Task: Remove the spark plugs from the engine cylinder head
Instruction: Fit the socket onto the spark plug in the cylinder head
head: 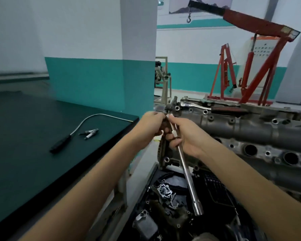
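Two spark plugs are laid on the green bench. Something small, unidentifiable, is pinched by the left hand; the long socket is gripped by the right hand. It should be held steady. The cylinder head sits rightward.

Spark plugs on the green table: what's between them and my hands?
In the head view, only bare green table lies between the spark plugs and the left hand.
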### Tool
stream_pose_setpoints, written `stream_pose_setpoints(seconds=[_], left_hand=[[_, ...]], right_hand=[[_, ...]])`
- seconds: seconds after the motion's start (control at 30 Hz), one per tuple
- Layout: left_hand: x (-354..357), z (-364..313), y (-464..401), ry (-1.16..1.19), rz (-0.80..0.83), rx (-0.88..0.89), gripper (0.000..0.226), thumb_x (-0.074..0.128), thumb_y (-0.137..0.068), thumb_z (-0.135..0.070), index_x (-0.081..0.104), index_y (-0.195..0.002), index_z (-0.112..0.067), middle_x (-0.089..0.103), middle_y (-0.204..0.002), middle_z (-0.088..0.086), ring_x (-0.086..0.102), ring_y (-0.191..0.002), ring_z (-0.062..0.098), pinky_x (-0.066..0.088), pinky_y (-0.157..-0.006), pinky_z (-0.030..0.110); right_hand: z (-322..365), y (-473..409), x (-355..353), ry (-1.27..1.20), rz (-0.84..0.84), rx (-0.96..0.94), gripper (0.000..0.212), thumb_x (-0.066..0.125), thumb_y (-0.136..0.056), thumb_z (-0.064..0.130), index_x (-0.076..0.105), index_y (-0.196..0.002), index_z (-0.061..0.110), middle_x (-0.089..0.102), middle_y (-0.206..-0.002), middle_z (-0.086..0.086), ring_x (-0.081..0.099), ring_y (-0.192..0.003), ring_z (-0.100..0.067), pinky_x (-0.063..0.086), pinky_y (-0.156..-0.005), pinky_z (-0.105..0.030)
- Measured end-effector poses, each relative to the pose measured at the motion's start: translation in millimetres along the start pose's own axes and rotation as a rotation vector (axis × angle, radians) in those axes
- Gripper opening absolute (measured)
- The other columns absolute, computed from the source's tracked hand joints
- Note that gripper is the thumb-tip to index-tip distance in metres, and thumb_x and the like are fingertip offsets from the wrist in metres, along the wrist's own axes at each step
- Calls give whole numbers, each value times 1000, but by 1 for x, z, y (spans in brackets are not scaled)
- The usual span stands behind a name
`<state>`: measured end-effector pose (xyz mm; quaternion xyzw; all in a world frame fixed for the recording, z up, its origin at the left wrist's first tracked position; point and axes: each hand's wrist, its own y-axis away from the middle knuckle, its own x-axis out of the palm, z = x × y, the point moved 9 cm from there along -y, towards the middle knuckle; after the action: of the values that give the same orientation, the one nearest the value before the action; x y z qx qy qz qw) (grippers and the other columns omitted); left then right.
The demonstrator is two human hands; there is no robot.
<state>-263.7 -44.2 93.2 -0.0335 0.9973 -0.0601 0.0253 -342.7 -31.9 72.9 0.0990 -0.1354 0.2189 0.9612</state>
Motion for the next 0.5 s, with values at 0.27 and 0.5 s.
stream_pose_setpoints(seconds=[0.27, 0.5], left_hand=[[-135, 16, -24, -422, -163, 56, 19, 47, -90, 2, 65, -86, 7, 59, -75, 16, 49, -69, 18, 49, -80, 39], [-242, 73, -56, -875, -443, -62, 23, 66, -79, -17, 63, -98, -4, 68, -98, 12, 60, -94, 26, 43, -77, 28]], right_hand=[[-44, -96, 94, -102, 57, 84, 29, 40, -99, 25, 44, -73, 12, 38, -59, -3, 31, -29, -3, 17, -26, -9], [-131, -184, 147, -283, 55, 328, 23, 46, -97, 21, 47, -76, 11, 45, -64, -4, 41, -27, -6, 22, -25, -10]])
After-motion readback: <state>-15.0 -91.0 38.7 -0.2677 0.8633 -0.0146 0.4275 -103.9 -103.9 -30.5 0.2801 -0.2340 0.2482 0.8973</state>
